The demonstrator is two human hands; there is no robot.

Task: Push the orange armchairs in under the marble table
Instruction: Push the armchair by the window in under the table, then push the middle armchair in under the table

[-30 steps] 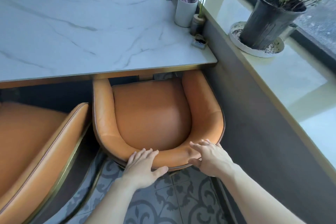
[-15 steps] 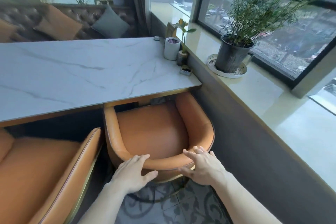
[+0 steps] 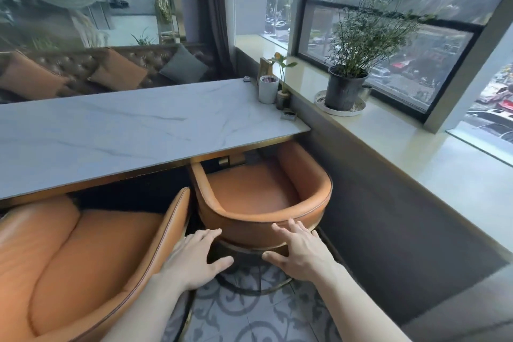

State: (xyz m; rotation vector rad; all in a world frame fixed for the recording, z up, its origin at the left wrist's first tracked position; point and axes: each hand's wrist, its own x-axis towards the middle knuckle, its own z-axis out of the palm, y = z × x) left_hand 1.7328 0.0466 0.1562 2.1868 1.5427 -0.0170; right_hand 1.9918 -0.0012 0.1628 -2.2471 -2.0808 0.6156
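Pushing flat-handed seems to be the method: both palms face the curved back of the far armchair (image 3: 263,203), fingers spread wide, holding nothing. The left hand (image 3: 198,257) sits at about 7 o'clock of that chair's backrest, its fingertips at or just short of the lower shell; whether they touch cannot be told through the blur. The right hand (image 3: 301,250) is at about 5 o'clock, fingertips reaching the rim of the backrest. An open grip on either side of the back's middle makes sense for a shove, since it would drive the chair straight instead of turning it on its round base (image 3: 255,286).

That chair stands at the 3 o'clock end of the marble bench (image 3: 133,130), close by the dark wall under the window sill (image 3: 416,153). Its armrest fronts are under the bench edge, while most of the seat and the backrest remain outside, so I judge it only partly in.

At 9 o'clock, the near armchair (image 3: 83,258) sits just beside the first, almost touching it, with its seat largely out from under the bench and unattended by either hand. It likely needs its own push.

On the bench's far right end stand a white cup (image 3: 268,89) and a small plant (image 3: 282,75), well clear of the chairs.
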